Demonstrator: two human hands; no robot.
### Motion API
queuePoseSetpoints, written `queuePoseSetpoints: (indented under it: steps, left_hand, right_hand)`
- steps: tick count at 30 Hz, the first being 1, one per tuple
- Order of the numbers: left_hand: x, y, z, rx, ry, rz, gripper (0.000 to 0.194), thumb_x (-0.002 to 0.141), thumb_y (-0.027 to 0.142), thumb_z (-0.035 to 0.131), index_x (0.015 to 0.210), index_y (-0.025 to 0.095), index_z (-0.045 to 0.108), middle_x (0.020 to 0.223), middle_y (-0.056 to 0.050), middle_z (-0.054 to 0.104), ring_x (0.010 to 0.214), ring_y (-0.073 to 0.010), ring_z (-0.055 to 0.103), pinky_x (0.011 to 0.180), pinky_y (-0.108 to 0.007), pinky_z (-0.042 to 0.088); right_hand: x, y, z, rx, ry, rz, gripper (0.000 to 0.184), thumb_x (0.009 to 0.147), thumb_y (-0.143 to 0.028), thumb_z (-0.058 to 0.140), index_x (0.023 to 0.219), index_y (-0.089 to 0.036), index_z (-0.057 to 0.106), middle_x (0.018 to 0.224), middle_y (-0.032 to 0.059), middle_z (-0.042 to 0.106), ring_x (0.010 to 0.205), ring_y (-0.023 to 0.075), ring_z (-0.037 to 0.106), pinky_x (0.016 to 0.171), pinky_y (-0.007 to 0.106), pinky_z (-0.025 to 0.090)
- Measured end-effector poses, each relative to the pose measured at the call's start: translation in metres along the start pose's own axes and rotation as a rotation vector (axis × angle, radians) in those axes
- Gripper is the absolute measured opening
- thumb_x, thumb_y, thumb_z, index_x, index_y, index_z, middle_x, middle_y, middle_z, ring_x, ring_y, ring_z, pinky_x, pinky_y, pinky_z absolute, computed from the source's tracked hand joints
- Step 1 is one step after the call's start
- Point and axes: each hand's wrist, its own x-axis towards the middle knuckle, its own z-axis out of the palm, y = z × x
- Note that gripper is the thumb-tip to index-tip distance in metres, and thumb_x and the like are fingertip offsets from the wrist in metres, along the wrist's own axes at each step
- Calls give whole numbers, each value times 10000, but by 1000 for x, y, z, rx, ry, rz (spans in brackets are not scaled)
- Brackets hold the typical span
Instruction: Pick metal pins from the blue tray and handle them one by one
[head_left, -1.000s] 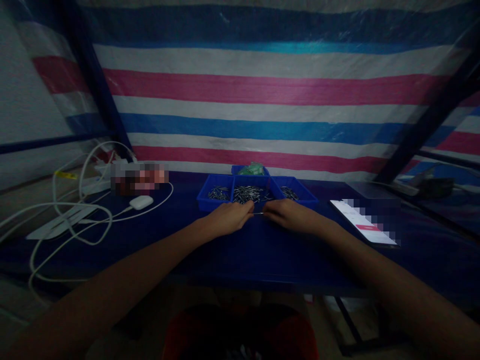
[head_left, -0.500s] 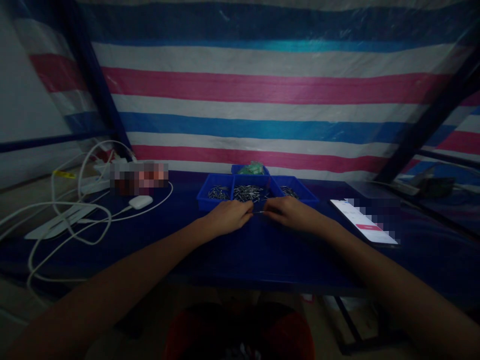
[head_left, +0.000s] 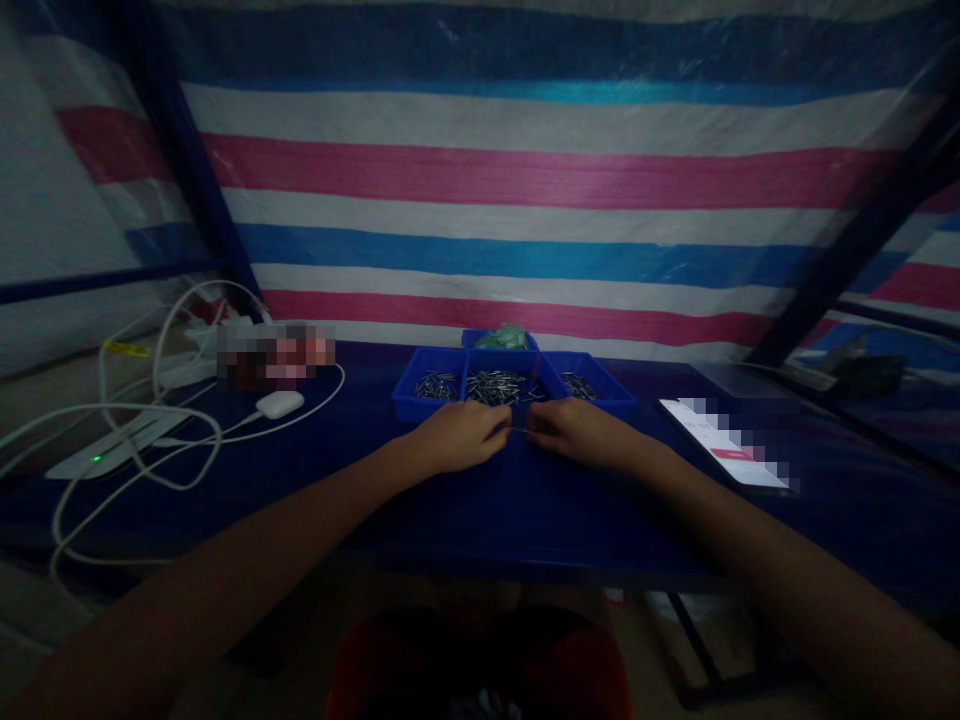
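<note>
Two bare hands meet over the middle of the table (head_left: 517, 520), between its near edge and the blue bins. One thin metal piece (head_left: 519, 430) spans the small gap between them, its ends running into the fingertips on either side. The left hand (head_left: 461, 436) pinches one end between thumb and fingers; the right hand (head_left: 574, 430) pinches the other, its fingers curled. Both hands are palm down, knuckles up, with the forearms slanting in from the near corners.

Four blue bins stand toward the far edge: three in a front row, one behind. The left bin (head_left: 405, 402), middle bin (head_left: 466, 372) and right bin (head_left: 616, 396) each hold loose metal pieces (head_left: 495, 386), too many and too small to count. The rear bin (head_left: 469, 338) holds green material (head_left: 510, 337).

One lit phone (head_left: 720, 448) lies toward the table's right end. Toward the left end are one small white case (head_left: 280, 404), one flat white device (head_left: 112, 452) with a green light, and several looped white cables (head_left: 217, 440), not countable. Below the near edge is one red container (head_left: 607, 670).
</note>
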Motion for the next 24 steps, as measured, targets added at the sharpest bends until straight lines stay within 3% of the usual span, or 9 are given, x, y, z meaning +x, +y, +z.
queuePoseSetpoints:
  steps: [10, 24]
  left_hand:
    - [1, -5, 6, 12, -41, -15, 146, 799, 251, 398, 826, 179, 523, 746, -30, 588, 634, -135, 514, 517, -245, 308]
    - [3, -7, 6, -81, -15, -46, 138, 775, 237, 410, 801, 172, 529, 685, -15, 565, 604, -109, 492, 520, -227, 304]
  right_hand:
    - [0, -2, -2, 38, -49, -16, 80, 790, -238, 475, 795, -172, 519, 735, 37, 591, 630, 134, 525, 569, 240, 357]
    - [-1, -3, -7, 36, -20, -89, 127, 820, -221, 423, 811, -163, 536, 746, 39, 594, 642, 126, 530, 594, 241, 374]
